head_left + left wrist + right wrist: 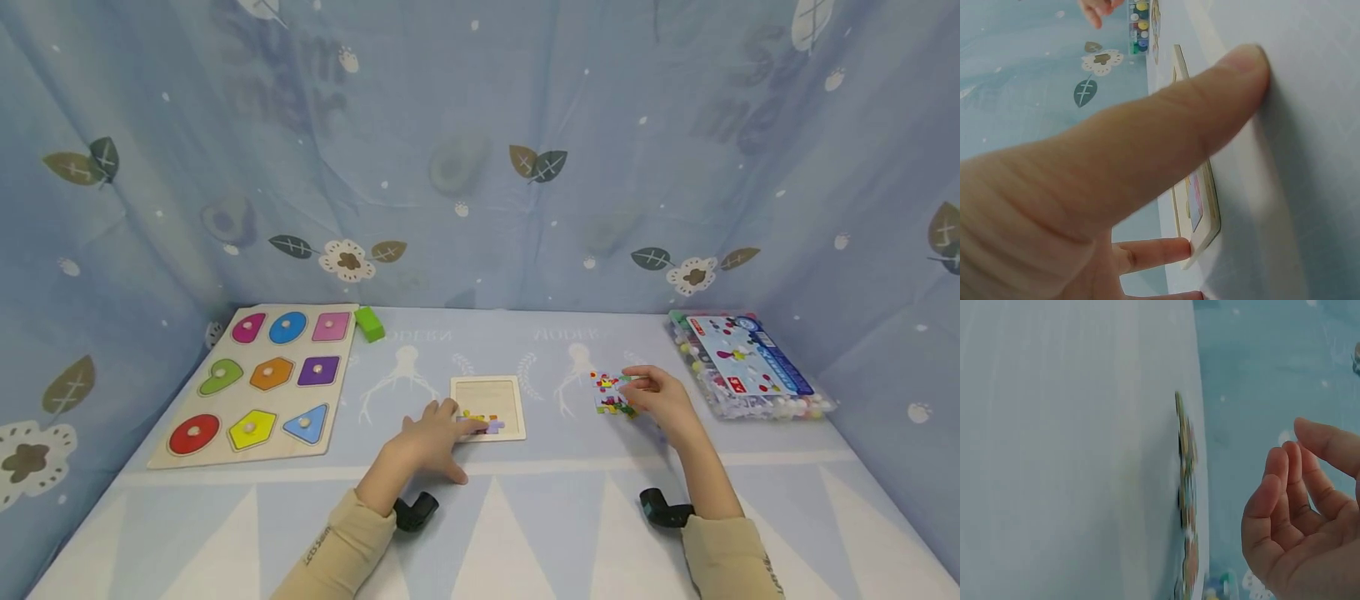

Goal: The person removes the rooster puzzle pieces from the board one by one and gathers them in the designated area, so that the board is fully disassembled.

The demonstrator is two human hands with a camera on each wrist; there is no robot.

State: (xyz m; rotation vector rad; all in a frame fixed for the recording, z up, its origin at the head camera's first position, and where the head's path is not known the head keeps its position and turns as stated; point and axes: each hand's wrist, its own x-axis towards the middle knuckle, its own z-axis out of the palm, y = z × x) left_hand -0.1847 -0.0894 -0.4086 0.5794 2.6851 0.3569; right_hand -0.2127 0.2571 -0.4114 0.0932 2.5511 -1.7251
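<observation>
A small wooden puzzle tray (487,383) lies in the middle of the table, with several joined jigsaw pieces (492,426) along its near side. My left hand (433,437) is spread at the tray's left; one finger reaches over the pieces. In the left wrist view, another finger (1159,251) touches the frame and the thumb (1166,125) stands apart. To the right lies a cluster of colourful loose jigsaw pieces (607,383). Over its right side hovers my right hand (658,402), fingers loosely bent; in the right wrist view nothing shows between thumb and fingers.
At the left lies a wooden shape board (277,400) with knobbed shapes, a green block (369,324) beside its far corner. A clear box of beads (750,367) with a printed label sits at the back right. Patterned cloth (480,167) hangs behind the table.
</observation>
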